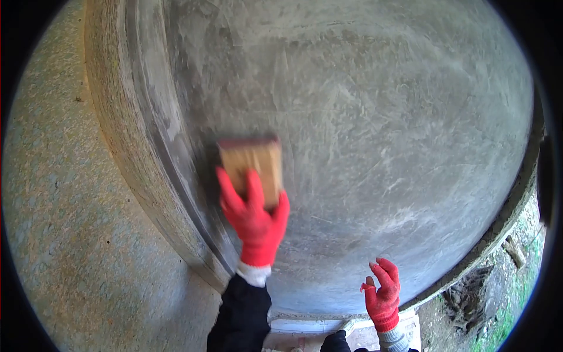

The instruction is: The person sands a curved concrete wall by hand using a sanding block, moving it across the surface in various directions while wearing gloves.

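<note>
1. The wood block (267,167) is on the grey slab (375,129), over to the left, just beside the raised edge (141,135).
2. The left hand (255,223) has it. Its grip is clamped on the near part of the block, with fingers on top and the thumb at the right side.
3. The block sticks out past the fingers, to the far side. Its long way runs near to far, almost in line with the arm.
4. The right hand (384,296) is well apart, near and to the right. Its grip is apart, with bent fingers and nothing in it.
5. The slab spreads far and right of the block. The raised edge makes the left side tight.
</note>
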Demonstrator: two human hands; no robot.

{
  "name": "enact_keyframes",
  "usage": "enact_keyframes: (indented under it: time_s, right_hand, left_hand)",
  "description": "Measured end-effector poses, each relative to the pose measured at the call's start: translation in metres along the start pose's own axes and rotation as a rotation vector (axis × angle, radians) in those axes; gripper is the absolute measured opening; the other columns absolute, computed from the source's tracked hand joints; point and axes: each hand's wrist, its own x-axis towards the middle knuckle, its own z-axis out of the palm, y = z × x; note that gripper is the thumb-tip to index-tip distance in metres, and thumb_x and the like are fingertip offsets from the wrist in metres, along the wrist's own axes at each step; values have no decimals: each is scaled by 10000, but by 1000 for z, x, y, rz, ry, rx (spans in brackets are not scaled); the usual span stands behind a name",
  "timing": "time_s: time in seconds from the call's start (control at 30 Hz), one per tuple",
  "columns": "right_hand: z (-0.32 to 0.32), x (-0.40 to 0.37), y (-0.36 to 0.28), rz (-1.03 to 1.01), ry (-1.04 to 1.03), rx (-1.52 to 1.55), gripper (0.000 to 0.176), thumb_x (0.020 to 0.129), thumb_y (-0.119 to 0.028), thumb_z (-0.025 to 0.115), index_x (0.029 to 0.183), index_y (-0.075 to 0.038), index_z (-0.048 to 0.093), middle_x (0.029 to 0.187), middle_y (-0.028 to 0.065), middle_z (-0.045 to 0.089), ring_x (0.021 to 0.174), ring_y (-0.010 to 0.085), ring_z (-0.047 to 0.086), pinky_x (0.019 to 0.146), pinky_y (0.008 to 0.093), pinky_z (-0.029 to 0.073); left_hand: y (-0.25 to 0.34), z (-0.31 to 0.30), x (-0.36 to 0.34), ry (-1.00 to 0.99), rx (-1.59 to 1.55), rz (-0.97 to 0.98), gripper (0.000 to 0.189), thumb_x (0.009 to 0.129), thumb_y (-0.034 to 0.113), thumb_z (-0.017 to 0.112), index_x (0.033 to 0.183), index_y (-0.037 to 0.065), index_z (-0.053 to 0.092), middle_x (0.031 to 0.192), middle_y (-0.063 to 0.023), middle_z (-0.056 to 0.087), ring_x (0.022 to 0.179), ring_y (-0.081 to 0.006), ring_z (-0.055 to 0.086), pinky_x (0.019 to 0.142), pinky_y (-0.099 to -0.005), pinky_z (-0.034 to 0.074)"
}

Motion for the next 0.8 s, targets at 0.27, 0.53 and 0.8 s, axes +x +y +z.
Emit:
enact_keyframes:
  time_s: [0.27, 0.53, 0.8]
  right_hand:
    - [-5, -17, -3, -62, -18, -73, 478, 687, 138, 610, 1133, -34, 624, 1157, 199, 576, 1022, 323, 591, 792, 373, 524]
    - [-16, -27, -3, 123, -3, 20, 420, 697, 58, 677, 1107, -30, 648, 1141, 196, 593, 1005, 343, 610, 839, 395, 503]
    - [-7, -47, -5, 60, -59, 6, 414, 697, 23, 724, 1099, -57, 669, 1149, 186, 605, 987, 341, 626, 812, 394, 517]
  left_hand:
    - [-46, 15, -152, -27, -13, -5, 761, 795, 285, 709, 1430, 109, 329, 1502, -356, 127, 1319, -565, 274, 990, -627, 344]
    - [-17, -13, 13, -24, 54, -46, 740, 816, 264, 688, 1448, 103, 338, 1531, -297, 152, 1318, -514, 311, 1023, -577, 328]
    - [-62, 24, -204, -67, -73, 32, 745, 769, 335, 736, 1381, 113, 374, 1482, -381, 136, 1264, -591, 326, 933, -668, 354]
